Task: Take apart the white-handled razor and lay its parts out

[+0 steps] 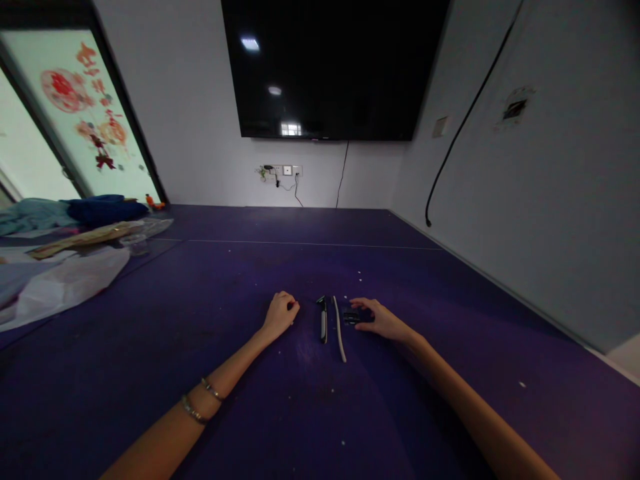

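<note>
My left hand (pixel 281 313) rests on the purple table surface (pixel 300 413) with its fingers curled into a loose fist, holding nothing that I can see. To its right lie two slim tools side by side: a dark one with a black head (pixel 323 320) and a thin pale strip (pixel 340 328). My right hand (pixel 380 320) lies just right of them, its fingers closed over a small black object (pixel 351 318) that sits on the table. Two bracelets circle my left wrist (pixel 203 399).
A pile of white plastic sheet (pixel 60 283), blue cloth (pixel 95 210) and a wooden strip (pixel 80 239) covers the far left. A large black screen (pixel 330 67) hangs on the wall ahead, and a grey wall (pixel 550 200) borders the table's right edge.
</note>
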A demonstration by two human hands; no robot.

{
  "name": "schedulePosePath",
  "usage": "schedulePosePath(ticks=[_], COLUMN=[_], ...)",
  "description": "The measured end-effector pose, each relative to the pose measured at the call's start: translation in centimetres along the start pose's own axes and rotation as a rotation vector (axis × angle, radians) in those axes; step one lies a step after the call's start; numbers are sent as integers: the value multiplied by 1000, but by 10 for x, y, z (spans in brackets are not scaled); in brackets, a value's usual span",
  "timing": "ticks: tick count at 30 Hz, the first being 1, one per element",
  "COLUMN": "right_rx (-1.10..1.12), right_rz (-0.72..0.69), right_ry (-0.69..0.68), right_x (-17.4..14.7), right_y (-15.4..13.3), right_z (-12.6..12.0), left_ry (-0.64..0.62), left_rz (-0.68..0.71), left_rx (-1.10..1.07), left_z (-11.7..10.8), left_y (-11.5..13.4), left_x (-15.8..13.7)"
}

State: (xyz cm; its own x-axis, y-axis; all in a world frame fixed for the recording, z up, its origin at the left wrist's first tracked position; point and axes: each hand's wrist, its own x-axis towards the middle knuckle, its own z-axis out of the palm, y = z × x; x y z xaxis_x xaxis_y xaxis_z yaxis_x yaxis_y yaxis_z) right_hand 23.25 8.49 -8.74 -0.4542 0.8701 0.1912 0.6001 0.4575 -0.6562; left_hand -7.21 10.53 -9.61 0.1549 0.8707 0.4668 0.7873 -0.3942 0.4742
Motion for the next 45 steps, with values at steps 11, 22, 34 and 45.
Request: schedulePosePath(ticks=[11, 22, 34, 45], right_rx=[-1, -209, -605, -629], right_rz=[-12, -35, 191, 230], right_ry=[25, 310, 323, 306], right_x=[0, -4, -29, -29], right_y=[5, 40, 94, 81], right_z=[2, -17, -31, -31], left_ry=[8, 1, -129, -199], left_rz=[12, -27, -241, -224], left_rx=[20, 73, 419, 562], left_z=[1, -3, -14, -14], left_y=[-1, -1, -24, -24], left_x=[1, 4, 0, -1])
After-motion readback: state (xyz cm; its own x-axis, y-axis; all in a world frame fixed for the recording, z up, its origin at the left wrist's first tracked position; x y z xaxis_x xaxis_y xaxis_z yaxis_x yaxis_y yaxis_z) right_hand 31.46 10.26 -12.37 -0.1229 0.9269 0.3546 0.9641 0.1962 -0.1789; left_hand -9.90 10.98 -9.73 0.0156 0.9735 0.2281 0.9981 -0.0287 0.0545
